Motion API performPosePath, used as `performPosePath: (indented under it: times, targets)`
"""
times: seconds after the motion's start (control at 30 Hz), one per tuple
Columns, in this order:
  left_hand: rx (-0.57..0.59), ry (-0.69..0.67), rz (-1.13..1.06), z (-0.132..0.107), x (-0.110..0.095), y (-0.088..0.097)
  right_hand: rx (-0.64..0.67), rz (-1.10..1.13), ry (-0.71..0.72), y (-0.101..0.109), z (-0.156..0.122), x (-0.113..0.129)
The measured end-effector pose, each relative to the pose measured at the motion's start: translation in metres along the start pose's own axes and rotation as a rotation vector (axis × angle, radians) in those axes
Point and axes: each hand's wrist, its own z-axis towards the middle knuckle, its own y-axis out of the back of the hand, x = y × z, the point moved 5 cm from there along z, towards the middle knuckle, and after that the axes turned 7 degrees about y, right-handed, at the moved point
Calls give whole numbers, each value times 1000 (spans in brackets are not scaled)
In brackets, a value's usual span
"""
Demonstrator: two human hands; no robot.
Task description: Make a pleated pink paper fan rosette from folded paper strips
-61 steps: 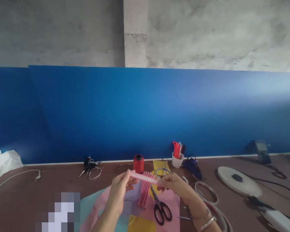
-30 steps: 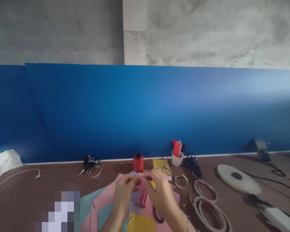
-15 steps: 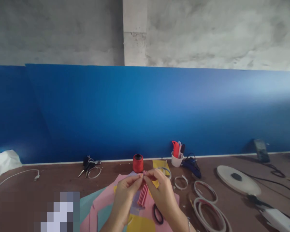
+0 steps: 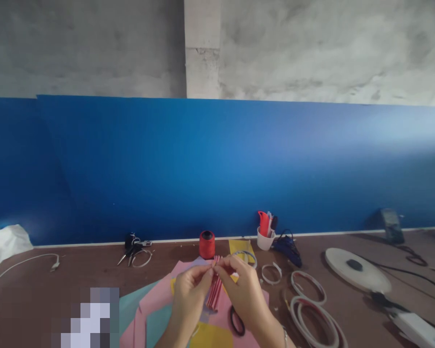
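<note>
Between my hands is a narrow strip of pink pleated paper (image 4: 214,294), folded like an accordion and tilted, its far end at my fingertips. My left hand (image 4: 191,292) pinches it from the left with thumb and forefinger. From the right, my right hand (image 4: 241,285) pinches the same end, the fingertips of both hands almost meeting. Underneath lie pink paper sheets (image 4: 163,295), a teal sheet (image 4: 157,316) and a yellow piece (image 4: 212,336). A black loop (image 4: 237,321), perhaps a scissor handle, rests by my right wrist. Just beyond my fingers stands a spool of red thread (image 4: 207,245).
A white cup (image 4: 266,239) of pens and red-handled scissors stands at the back. Coiled strips (image 4: 313,321), a round white disc (image 4: 357,270) and a white box (image 4: 422,331) lie right. Keys (image 4: 132,249), a white cable (image 4: 29,263) and a white bag (image 4: 9,246) sit left. A blue partition (image 4: 217,169) rises behind.
My left hand has shifted slightly right and closer to my right hand at the pleated paper's far end. The things on the table stay where they were.
</note>
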Motion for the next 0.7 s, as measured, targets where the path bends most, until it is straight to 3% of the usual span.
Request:
performPosePath:
  times: [0.27, 0.7]
  targets:
    - [-37, -11, 63, -1, 0, -1, 39, 28, -76, 1, 2, -1]
    - [-43, 18, 86, 1, 6, 1, 19, 69, -70, -5, 0, -5]
